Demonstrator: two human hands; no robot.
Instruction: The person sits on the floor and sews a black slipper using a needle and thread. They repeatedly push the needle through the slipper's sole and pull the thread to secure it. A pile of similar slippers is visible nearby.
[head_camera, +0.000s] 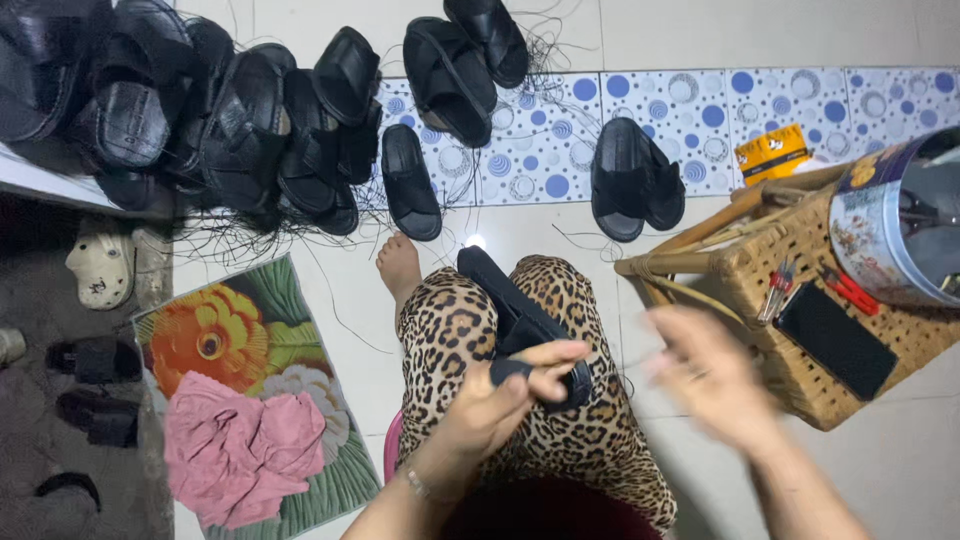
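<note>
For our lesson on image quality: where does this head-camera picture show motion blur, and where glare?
Head view: the right hand is smeared by motion blur, while the left hand gripping the black sandal is sharp; a small bright glare spot sits on the floor tile; the dark area at far left loses detail.

Floor clutter I can see from here

A heap of black sandals (200, 120) lies by the dotted tiles; a pink cloth (240, 450) sits on the floral mat (215, 335); a wicker stool (800, 330) carries a phone (838, 340).
</note>
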